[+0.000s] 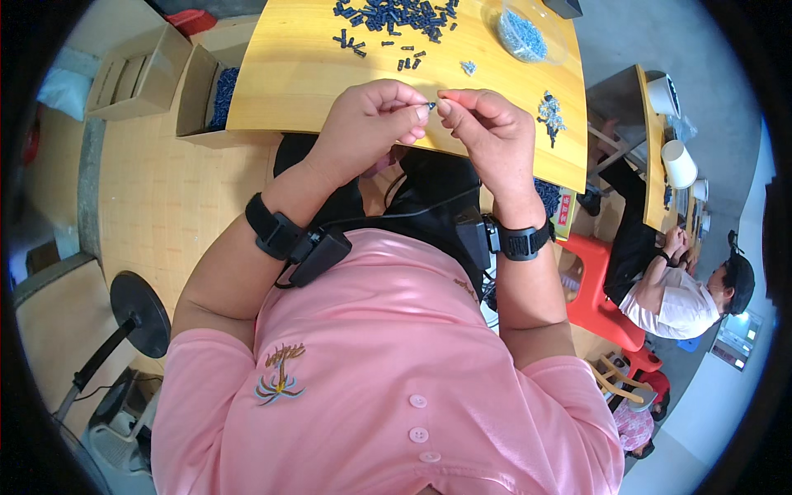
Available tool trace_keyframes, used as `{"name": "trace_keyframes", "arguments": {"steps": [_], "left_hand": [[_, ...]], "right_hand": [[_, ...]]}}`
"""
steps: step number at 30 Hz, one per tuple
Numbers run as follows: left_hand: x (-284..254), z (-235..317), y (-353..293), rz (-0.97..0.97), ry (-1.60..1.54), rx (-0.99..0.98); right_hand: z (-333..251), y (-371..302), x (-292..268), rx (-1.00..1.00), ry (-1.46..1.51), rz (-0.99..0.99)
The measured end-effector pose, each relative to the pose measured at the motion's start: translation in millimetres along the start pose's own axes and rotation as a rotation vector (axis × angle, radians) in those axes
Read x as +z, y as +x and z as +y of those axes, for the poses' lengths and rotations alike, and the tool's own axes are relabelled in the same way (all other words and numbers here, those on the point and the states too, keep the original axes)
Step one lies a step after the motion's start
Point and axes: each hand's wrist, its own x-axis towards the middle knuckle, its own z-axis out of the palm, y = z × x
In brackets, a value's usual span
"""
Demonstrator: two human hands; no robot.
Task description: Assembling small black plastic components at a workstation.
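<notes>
The person's left hand (367, 124) and right hand (487, 132) meet above the near edge of a yellow wooden worktop (297, 74). The fingers of both hands are pinched narrow, tips nearly touching, and between them sits a tiny dark part (431, 106). The left thumb and forefinger seem to hold a thin pin-like piece that ends at this part, while the right forefinger and thumb close in on it from the other side; which hand bears the grip cannot be told for sure, since the part is too small to make out.

Farther back on the worktop lies a heap of small dark blue parts (396, 15), with a few strays (351, 41) scattered nearer the hands. A clear bag of pale blue-grey bits (521, 35) lies to the right of the heap, a tiny light cluster (469, 67) sits just behind the hands, and a small pile of mixed metal pieces (549, 114) rests near the right edge.

Each wrist carries a black strap with a device (309, 243), joined by cables. To the left of the worktop stands an open cardboard box (198, 91) holding more blue parts. At the far right another person (685, 301) sits at a second worktop by a red stool (598, 280).
</notes>
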Motion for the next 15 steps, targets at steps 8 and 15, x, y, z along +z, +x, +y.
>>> {"name": "trace_keyframes", "arguments": {"steps": [8,15], "left_hand": [[5,0,-3,0.046,0.048,0.157],[0,7,-5,-0.057,-0.084,-0.015]], "right_hand": [[-6,3,-3,0.044,0.113,-0.057],[-6,3,-10,0.013,0.215,-0.127]]}}
